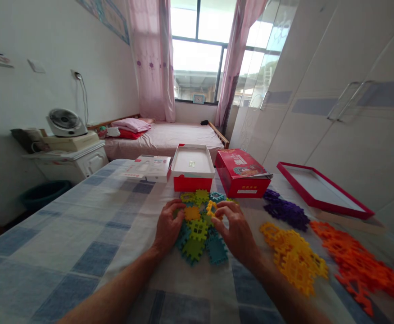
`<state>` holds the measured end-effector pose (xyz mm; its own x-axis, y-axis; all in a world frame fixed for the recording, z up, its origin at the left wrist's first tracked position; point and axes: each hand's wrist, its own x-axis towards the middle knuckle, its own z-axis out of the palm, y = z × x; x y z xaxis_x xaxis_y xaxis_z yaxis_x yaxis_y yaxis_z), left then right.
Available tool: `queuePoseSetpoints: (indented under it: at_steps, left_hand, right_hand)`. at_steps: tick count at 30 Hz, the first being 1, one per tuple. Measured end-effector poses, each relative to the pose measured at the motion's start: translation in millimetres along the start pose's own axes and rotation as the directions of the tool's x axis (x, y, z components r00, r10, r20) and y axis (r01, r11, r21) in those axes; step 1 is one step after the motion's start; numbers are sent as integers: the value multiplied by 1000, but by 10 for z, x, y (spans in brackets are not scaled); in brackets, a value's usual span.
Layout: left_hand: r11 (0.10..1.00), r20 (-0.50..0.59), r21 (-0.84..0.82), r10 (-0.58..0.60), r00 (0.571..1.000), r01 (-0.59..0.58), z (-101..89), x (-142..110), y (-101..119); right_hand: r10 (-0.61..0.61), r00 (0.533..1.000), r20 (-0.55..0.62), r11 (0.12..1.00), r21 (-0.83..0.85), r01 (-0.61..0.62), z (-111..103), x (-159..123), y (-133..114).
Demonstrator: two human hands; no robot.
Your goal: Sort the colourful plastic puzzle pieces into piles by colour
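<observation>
My right hand (235, 225) pinches a small yellow interlocking plastic tile (211, 208) with an open middle, raised over the pile. My left hand (169, 225) is curled at the left side of the pile, thumb and fingertips closed at the edge of a solid orange-yellow tile (192, 213). Beneath and around them lie green and teal notched tiles, among them a green window-patterned tile (197, 230), a plain green tile (193, 249) and a teal tile (217, 250). My fingers hide part of the pile.
To the right lie heaps of yellow tiles (293, 256), orange tiles (359, 256) and purple tiles (284, 209). Behind the pile stand a red-and-white open box (192, 183), a red box (242, 173) and a flat white box (151, 167). A red-rimmed lid (321, 186) lies far right on the checked tablecloth (92, 256).
</observation>
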<state>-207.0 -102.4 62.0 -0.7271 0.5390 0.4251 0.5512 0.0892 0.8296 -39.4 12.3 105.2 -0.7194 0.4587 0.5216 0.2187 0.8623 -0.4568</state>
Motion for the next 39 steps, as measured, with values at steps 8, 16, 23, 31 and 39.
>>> queuePoseSetpoints:
  at_steps: [8, 16, 23, 31, 39]
  left_hand:
    - [947, 126, 312, 40, 991, -77, 8, -17, 14]
    - [921, 156, 378, 35, 987, -93, 19, -14, -9]
    - [947, 187, 308, 36, 982, -94, 0, 6, -61]
    - [966, 226, 233, 54, 973, -108, -3, 11, -71]
    - [969, 207, 232, 31, 978, -80, -8, 5, -51]
  right_hand:
    - [115, 977, 181, 991, 51, -126, 200, -55, -127]
    - [228, 942, 246, 971, 18, -240, 319, 257, -160]
    - [334, 900, 280, 940, -33, -338, 432, 356, -178]
    - [309, 937, 162, 929, 157, -334, 304, 276, -152]
    - [440, 898, 17, 882, 180, -435, -930, -114, 455]
